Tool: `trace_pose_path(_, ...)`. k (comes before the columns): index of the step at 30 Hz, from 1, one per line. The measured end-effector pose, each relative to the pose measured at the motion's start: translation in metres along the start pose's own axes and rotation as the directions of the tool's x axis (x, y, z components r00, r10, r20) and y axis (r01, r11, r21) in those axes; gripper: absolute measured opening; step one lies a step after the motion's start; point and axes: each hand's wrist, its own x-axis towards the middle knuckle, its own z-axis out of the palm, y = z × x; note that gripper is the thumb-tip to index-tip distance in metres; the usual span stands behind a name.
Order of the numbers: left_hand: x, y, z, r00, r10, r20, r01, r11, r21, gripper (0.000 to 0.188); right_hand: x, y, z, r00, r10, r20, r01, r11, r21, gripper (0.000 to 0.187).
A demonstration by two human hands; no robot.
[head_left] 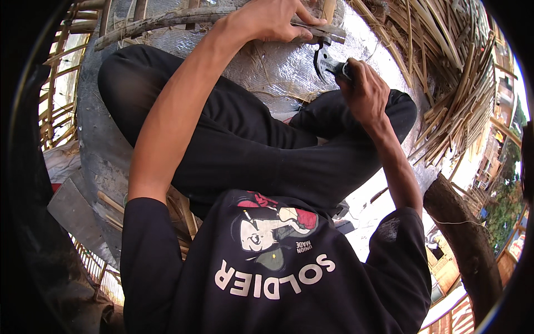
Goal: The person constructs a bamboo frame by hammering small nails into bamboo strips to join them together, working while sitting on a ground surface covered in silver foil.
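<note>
Outdoor work spot: crinkled silvery foil-like sheet [278,64] as ground cover, bent by the fisheye, black rim cropping the corners. Seated person in black trousers [233,167], legs folded; black printed T-shirt [183,284] fills 6 o'clock, its hem hard to separate from the trousers. Grey weathered wooden pole [167,20] runs from 11 to 1 o'clock, middle stretch hidden behind the left hand [272,19], which is at 12 and partly cut by the top edge. Left fingers bent over the pole near its right end; undersides hidden, cannot tell how tight the grip is or whether anything small is pinched there. Right hand [367,92] at 1 o'clock, closed round the dark handle of a steel claw hammer [332,67]; most of the handle covered by the fingers. Hammer head at the pole's right end, contact unclear. Pale wooden stick [329,10] just above, cut off by the frame. Loose tan split-cane strips [445,83] heaped at 2, thick brown log [464,239] at 4, lower end cut off. Bent grey sheet [86,214] at 8.
</note>
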Motion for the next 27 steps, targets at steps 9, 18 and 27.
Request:
trace_pose_path(9,0.004,0.002,0.003,0.999,-0.035,-0.037,0.032,0.997,-0.071,0.034,-0.002,0.005,0.005,0.995,0.055,0.083,-0.051,0.997,-0.050,0.036)
trace_pose_path(18,-0.004,0.000,0.013,0.984,0.082,-0.157,-0.074,0.996,0.051,0.030,-0.003,-0.039,-0.037,0.801,0.588,0.108,-0.474,0.514,0.715,0.030)
trace_pose_path(27,-0.004,-0.003,0.016,0.977,0.139,-0.165,-0.133,0.990,0.047,0.030,-0.002,-0.078,-0.017,0.761,0.637,-0.125,-0.251,0.467,0.848,0.031)
